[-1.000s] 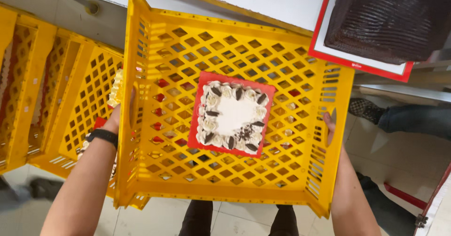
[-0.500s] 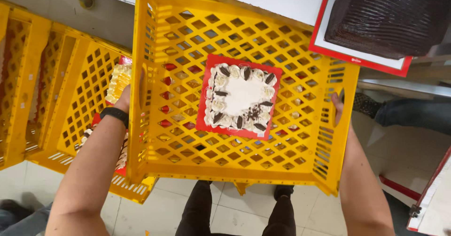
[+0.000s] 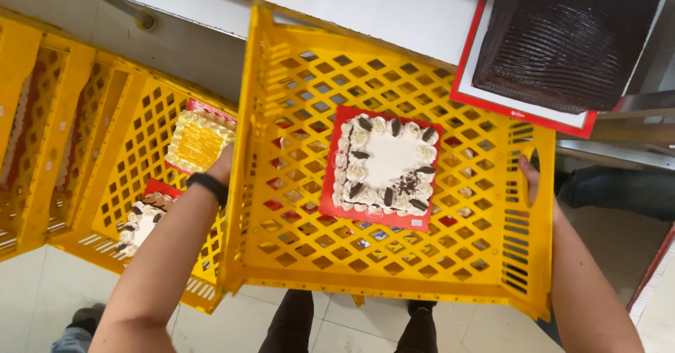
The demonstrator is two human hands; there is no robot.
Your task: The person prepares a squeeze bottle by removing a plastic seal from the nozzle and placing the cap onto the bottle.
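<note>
- Evidently the yellow lattice plastic crate (image 3: 394,205) is carried level, one hand per side wall, so its load stays put.
- Left hand (image 3: 223,167) grips the left wall; right hand (image 3: 529,177) curls through the right wall's handle slot.
- Centred on the crate floor sits a square white cream cake with dark biscuit pieces on a red board (image 3: 385,164).

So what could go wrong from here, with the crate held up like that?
The white cake sits loose on its red board in the yellow crate, so a tilt could slide it into the wall. The left hand and right hand grip only the crate's sides; a slip might drop it onto the cakes in the lower crate.
</note>
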